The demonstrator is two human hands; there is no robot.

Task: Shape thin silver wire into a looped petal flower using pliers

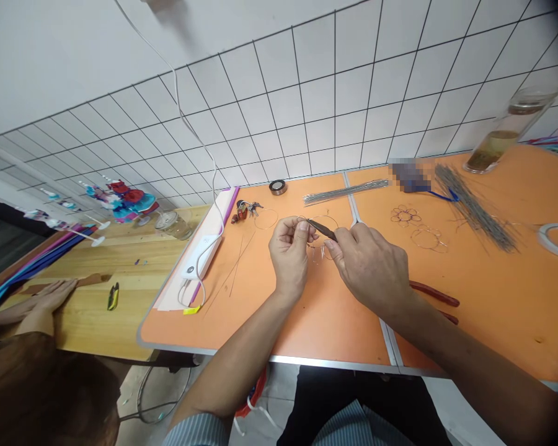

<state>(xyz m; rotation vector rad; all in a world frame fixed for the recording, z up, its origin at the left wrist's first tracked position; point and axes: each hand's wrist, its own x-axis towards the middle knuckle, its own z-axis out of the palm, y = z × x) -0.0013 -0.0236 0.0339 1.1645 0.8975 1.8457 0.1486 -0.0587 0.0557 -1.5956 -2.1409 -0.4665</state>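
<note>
My left hand (291, 251) is closed in a pinch on a thin wire above the orange table. My right hand (372, 263) wraps round a dark, narrow-nosed pair of pliers (322, 228), whose tips meet the wire at my left fingertips. Curved loops of wire (328, 217) show behind and below the pliers, partly covered by my hands. Two red handles (434, 292) stick out from beneath my right forearm; I cannot tell whether they belong to the same pliers.
Wire bundles (477, 207) (346, 191), a flower-shaped wire piece (405, 215), a tape roll (278, 186), keys (248, 209) and a white power strip (201, 257) lie on the orange table (260, 322). A glass bottle (493, 145) stands back right. At left, another person's hands (51, 296) rest on a wooden table.
</note>
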